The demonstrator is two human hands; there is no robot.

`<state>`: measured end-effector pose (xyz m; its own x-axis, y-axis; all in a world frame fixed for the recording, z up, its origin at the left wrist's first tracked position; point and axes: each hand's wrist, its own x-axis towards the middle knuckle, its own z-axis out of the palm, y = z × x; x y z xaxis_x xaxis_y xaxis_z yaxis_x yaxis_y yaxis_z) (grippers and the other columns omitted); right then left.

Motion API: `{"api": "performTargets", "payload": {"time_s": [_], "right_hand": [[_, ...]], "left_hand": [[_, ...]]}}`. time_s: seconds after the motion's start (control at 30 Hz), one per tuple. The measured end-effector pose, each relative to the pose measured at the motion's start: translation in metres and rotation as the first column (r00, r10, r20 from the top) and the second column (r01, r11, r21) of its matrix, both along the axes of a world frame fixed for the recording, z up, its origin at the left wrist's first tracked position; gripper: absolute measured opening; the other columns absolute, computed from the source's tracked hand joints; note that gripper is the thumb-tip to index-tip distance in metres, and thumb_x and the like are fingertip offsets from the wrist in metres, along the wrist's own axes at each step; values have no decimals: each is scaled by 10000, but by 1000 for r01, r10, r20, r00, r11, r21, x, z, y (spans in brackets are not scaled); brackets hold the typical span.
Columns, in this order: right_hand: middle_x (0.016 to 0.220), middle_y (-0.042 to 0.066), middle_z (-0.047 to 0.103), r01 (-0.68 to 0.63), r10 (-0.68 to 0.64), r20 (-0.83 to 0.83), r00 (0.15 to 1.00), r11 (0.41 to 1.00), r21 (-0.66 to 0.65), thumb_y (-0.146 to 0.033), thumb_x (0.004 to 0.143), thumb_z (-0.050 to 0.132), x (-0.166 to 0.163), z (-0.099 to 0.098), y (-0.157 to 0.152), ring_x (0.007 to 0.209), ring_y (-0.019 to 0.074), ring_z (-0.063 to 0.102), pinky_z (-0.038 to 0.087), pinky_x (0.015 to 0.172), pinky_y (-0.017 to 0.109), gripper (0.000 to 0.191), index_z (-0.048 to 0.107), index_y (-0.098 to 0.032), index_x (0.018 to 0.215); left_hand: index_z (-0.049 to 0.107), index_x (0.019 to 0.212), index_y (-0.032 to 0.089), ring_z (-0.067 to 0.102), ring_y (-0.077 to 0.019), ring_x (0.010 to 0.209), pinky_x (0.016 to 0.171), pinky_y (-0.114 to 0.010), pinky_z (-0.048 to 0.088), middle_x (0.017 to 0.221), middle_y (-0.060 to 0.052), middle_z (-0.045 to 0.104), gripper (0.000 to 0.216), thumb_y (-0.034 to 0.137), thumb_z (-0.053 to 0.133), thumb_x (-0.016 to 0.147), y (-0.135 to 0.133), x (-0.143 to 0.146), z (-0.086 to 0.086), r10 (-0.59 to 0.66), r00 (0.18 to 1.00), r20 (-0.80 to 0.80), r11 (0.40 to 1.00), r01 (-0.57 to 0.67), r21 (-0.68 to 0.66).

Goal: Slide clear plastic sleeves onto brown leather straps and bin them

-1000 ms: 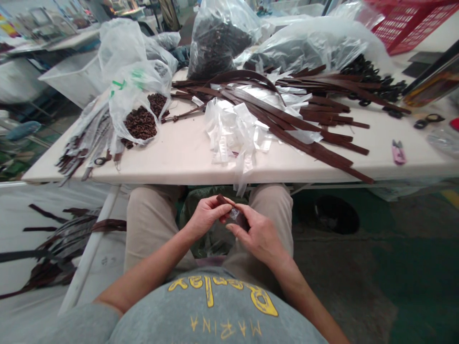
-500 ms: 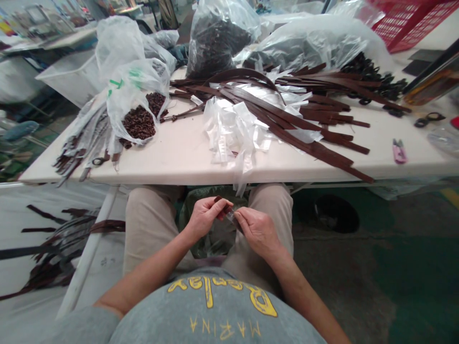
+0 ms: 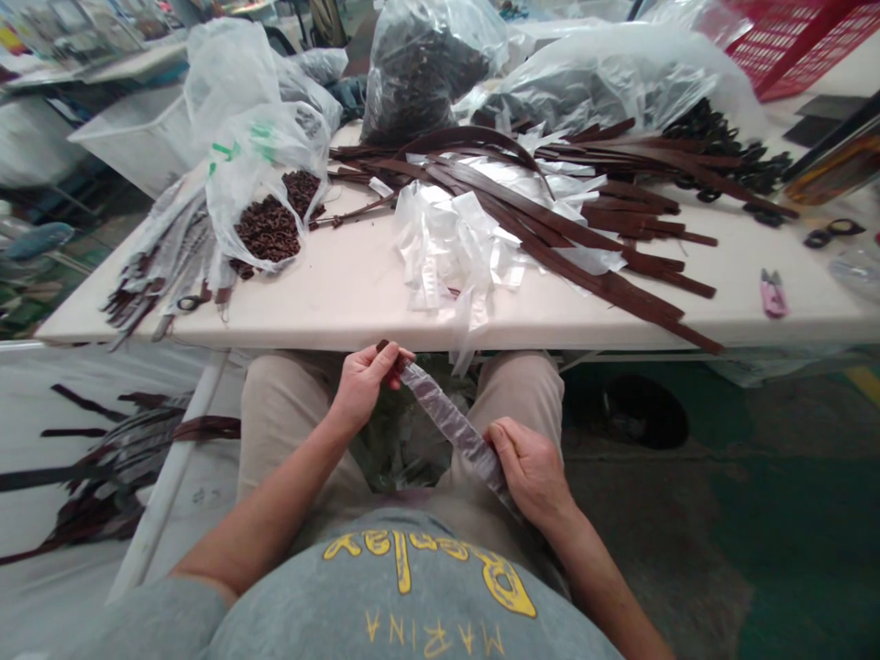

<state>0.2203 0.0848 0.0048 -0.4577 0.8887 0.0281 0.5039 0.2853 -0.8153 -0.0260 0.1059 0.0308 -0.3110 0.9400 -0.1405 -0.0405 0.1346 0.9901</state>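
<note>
Left hand (image 3: 364,380) pinches strap end (image 3: 382,346); right hand (image 3: 533,472) grips clear sleeve (image 3: 450,424).

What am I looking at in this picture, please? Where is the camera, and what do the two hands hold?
The camera sits on a person's head and looks forward and down, so you see that person's own arms, lap and grey shirt. There is no machine here, only two bare hands. The left hand grips the end of a dark brown strap with its fingers. The right hand holds a long clear plastic sleeve that stretches between both hands, below the table edge. On the pale table lie many brown straps, a heap of empty clear sleeves, a bag of small brown rings, black rings and a pink clipper.
</note>
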Motion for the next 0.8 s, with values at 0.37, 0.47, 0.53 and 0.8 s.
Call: {"api": "performTargets", "payload": {"time_s": [0.37, 0.47, 0.53, 0.8], "right_hand": [[559, -44, 556, -30, -84, -293, 952, 930, -365, -408, 927, 508, -43, 4, 5, 466, 92, 507, 388, 487, 221, 305, 532, -201, 704], [538, -46, 539, 35, -144, -306, 941, 941, -336, -394, 913, 521, -49, 1, 0, 460, 91, 486, 377, 467, 217, 284, 539, -201, 707], [539, -41, 536, 60, -152, -297, 943, 953, -297, -400, 915, 516, -52, 0, -3, 475, 94, 479, 376, 470, 218, 290, 546, -201, 707], [559, -26, 555, 50, -144, -337, 931, 961, -273, -439, 927, 515, -50, -1, 1, 487, 106, 506, 396, 460, 228, 303, 571, -210, 736]], "left_hand": [[739, 909, 141, 662, -156, 761, 744, -252, 515, 820, -74, 738, 400, 520, 698, 788, -19, 44, -12, -75, 894, 442, 989, 124, -82], [720, 855, 144, 663, -153, 747, 733, -253, 524, 800, -64, 728, 370, 506, 712, 781, -25, 56, -16, -7, 850, 527, 992, 73, -105], [712, 819, 140, 648, -142, 713, 689, -242, 523, 810, -65, 724, 350, 488, 708, 789, -28, 63, -17, 11, 845, 535, 993, 54, -106], [714, 904, 147, 575, -132, 588, 485, -242, 477, 868, -71, 704, 390, 519, 675, 794, -39, 73, -19, -58, 884, 465, 994, 95, -57]]}}
